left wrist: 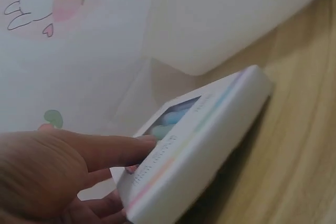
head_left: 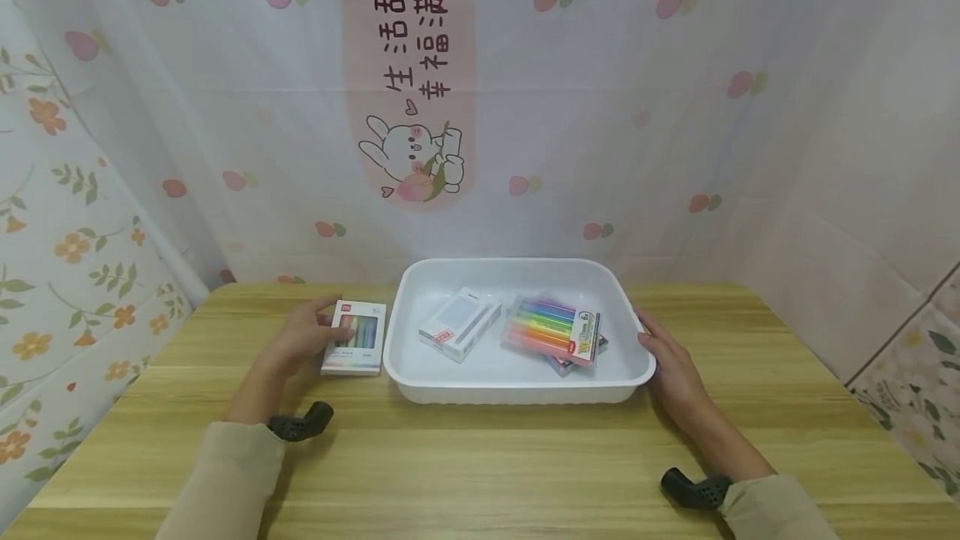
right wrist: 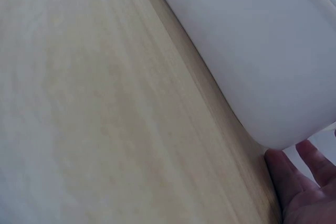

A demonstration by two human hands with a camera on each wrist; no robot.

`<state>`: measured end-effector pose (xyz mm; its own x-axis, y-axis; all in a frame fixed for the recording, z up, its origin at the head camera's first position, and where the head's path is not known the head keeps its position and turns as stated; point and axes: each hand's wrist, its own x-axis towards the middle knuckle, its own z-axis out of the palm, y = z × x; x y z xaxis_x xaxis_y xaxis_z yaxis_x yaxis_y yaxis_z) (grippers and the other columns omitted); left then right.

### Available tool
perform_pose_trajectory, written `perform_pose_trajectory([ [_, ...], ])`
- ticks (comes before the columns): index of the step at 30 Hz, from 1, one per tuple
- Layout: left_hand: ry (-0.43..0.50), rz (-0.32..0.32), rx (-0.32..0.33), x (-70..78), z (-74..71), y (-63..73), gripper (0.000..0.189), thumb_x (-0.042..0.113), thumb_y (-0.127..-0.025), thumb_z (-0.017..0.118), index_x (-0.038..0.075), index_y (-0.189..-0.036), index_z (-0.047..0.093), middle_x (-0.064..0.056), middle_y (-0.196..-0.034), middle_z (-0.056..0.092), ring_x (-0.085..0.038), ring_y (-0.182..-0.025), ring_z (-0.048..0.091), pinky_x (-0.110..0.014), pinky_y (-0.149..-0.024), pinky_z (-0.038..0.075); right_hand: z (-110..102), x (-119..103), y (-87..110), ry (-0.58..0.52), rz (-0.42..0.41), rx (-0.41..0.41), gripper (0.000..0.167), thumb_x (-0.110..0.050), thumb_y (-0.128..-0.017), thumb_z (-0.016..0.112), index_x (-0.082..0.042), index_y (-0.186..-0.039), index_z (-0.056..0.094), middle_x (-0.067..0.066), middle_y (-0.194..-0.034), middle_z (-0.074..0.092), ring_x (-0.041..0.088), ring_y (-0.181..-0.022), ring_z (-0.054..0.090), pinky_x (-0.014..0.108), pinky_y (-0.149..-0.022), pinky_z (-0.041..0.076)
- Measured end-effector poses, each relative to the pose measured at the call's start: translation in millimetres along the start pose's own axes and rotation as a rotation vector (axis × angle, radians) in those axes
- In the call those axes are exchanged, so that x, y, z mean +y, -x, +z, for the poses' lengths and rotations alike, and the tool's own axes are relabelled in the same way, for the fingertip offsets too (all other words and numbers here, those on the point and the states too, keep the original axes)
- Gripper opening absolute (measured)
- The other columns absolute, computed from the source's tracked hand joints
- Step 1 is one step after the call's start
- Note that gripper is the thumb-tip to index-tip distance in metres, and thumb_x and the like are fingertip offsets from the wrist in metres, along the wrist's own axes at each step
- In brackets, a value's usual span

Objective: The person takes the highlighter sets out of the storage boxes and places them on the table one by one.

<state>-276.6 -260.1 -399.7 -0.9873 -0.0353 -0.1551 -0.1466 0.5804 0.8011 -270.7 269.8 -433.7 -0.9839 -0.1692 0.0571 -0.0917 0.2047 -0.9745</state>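
Flat on the table left of the tray lies a white windowed box of coloured sticks (head_left: 354,361), tilted in the left wrist view. My left hand (head_left: 300,338) grips its left side, thumb (left wrist: 123,150) over the window and the other fingers at the edge, partly hidden. The white plastic tray (head_left: 517,394) stands at the table's middle. At its right end my right hand (head_left: 675,369) holds the rim, with fingers (right wrist: 315,161) against the outer wall in the right wrist view.
Inside the tray lie a white box (head_left: 459,325) on the left and a clear pack of rainbow-coloured pens (head_left: 542,327) on the right, over another partly hidden pack (head_left: 561,365). A patterned curtain (head_left: 600,107) hangs behind the wooden table (head_left: 480,473).
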Motion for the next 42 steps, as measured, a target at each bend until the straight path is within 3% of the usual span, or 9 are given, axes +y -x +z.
perform_pose_trajectory([
  [4, -0.050, -0.037, 0.003, -0.9, 2.9, -0.3, 0.078, 0.018, -0.095, 0.069, -0.002, -0.157, 0.026, -0.040, -0.148, 0.041, -0.045, -0.125, 0.054, -0.051, -0.102, 0.051, 0.4, -0.7, 0.3, 0.008, -0.004, -0.001, 0.063, -0.046, -0.110, 0.030, -0.016, -0.163, 0.016, 0.011, -0.171, 0.011, 0.038, -0.156, 0.018, 0.003, -0.097, 0.040],
  [10, -0.064, -0.051, -0.003, 0.8, 5.8, -1.1, 0.079, 0.018, -0.094, 0.069, -0.004, -0.157, 0.026, -0.039, -0.144, 0.046, -0.039, -0.116, 0.059, -0.039, -0.089, 0.055, 0.0, -2.0, 0.4, 0.003, -0.018, -0.007, 0.062, -0.044, -0.110, 0.031, -0.015, -0.163, 0.016, 0.010, -0.172, 0.010, 0.037, -0.156, 0.014, 0.002, -0.098, 0.037],
  [17, -0.103, -0.075, 0.004, 3.0, 6.4, -2.3, 0.080, 0.023, -0.094, 0.069, -0.004, -0.156, 0.027, -0.039, -0.144, 0.046, -0.040, -0.115, 0.059, -0.040, -0.088, 0.056, 0.3, -2.1, 1.2, 0.032, -0.011, -0.006, 0.064, -0.048, -0.109, 0.030, -0.018, -0.164, 0.015, 0.008, -0.172, 0.010, 0.037, -0.157, 0.013, 0.003, -0.101, 0.035],
  [22, -0.146, -0.044, 0.028, 7.1, 8.3, 0.3, 0.076, 0.021, -0.093, 0.070, -0.006, -0.153, 0.033, -0.041, -0.141, 0.049, -0.040, -0.111, 0.062, -0.038, -0.082, 0.057, -0.1, -1.7, 1.3, 0.044, -0.012, -0.003, 0.064, -0.048, -0.109, 0.029, -0.018, -0.164, 0.016, 0.007, -0.172, 0.010, 0.037, -0.157, 0.013, 0.004, -0.102, 0.035],
  [38, -0.201, -0.021, 0.052, 10.8, 12.2, 2.1, 0.075, 0.021, -0.092, 0.069, -0.009, -0.151, 0.034, -0.040, -0.136, 0.053, -0.039, -0.107, 0.063, -0.042, -0.084, 0.058, -0.1, -1.7, 2.0, 0.049, -0.018, 0.001, 0.064, -0.047, -0.109, 0.030, -0.017, -0.164, 0.016, 0.008, -0.172, 0.011, 0.037, -0.157, 0.013, 0.003, -0.101, 0.035],
  [42, -0.218, -0.016, 0.054, 13.3, 11.7, 3.7, 0.074, 0.020, -0.091, 0.069, -0.009, -0.151, 0.036, -0.039, -0.134, 0.055, -0.038, -0.105, 0.064, -0.038, -0.080, 0.058, -0.5, -1.3, 2.3, 0.057, -0.020, 0.002, 0.063, -0.048, -0.109, 0.029, -0.019, -0.164, 0.016, 0.007, -0.172, 0.012, 0.037, -0.157, 0.014, 0.004, -0.101, 0.035],
])
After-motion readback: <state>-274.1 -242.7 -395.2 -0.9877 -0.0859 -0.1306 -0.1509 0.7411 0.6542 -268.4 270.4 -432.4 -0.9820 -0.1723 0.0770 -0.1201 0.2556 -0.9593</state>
